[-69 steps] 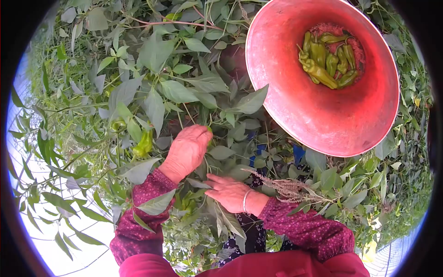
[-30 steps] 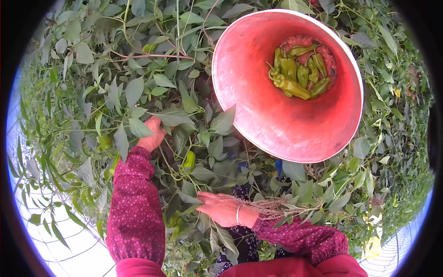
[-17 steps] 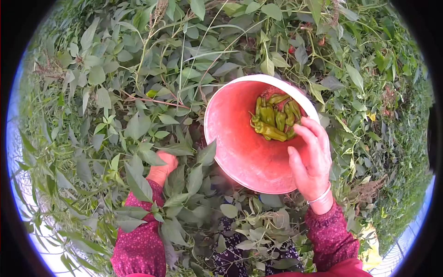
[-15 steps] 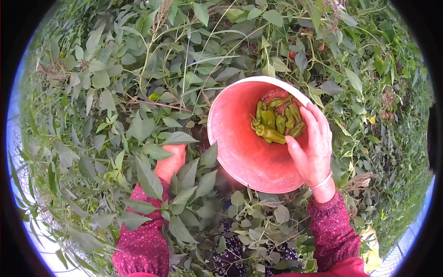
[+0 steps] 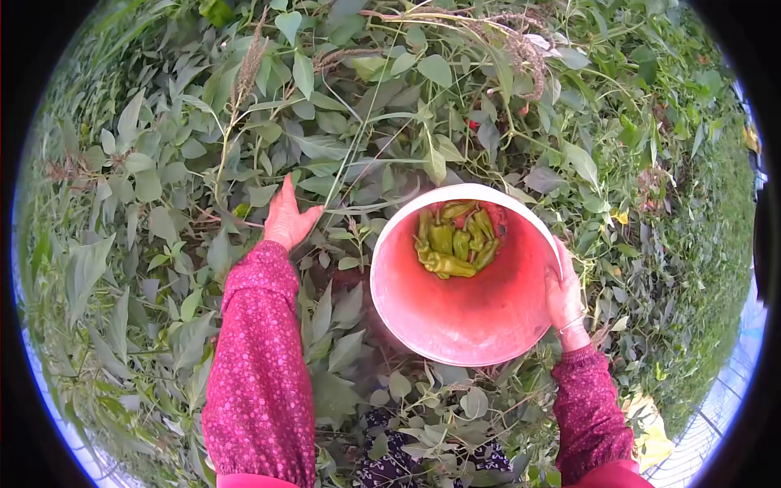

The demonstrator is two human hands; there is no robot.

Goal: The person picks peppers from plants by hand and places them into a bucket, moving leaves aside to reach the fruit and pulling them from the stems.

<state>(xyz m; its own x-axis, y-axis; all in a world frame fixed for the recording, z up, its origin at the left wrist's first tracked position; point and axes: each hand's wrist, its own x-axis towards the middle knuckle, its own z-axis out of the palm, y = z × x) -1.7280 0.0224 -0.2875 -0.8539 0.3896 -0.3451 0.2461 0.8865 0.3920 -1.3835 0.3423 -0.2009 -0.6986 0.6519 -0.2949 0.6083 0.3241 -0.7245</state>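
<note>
A red bucket (image 5: 472, 321) with a pale rim sits among the pepper plants (image 5: 244, 154), right of centre. Several green peppers (image 5: 451, 240) lie at its bottom. My right hand (image 5: 564, 294) grips the bucket's right rim, fingers wrapped over the edge. My left hand (image 5: 286, 218) reaches forward into the leaves left of the bucket, fingers apart, pressing against stems and holding nothing that I can see. Both arms wear dark pink patterned sleeves.
Dense green foliage fills the view on all sides. Brown seed-head stalks (image 5: 521, 49) arch over the plants at the top. A small red fruit (image 5: 473, 124) shows among the leaves above the bucket. Grass lies at the right edge.
My right hand went from the leaves to the bucket's right rim and now grips it. My left hand reached further forward into the plants. The view tilted down, so the bucket sits lower.
</note>
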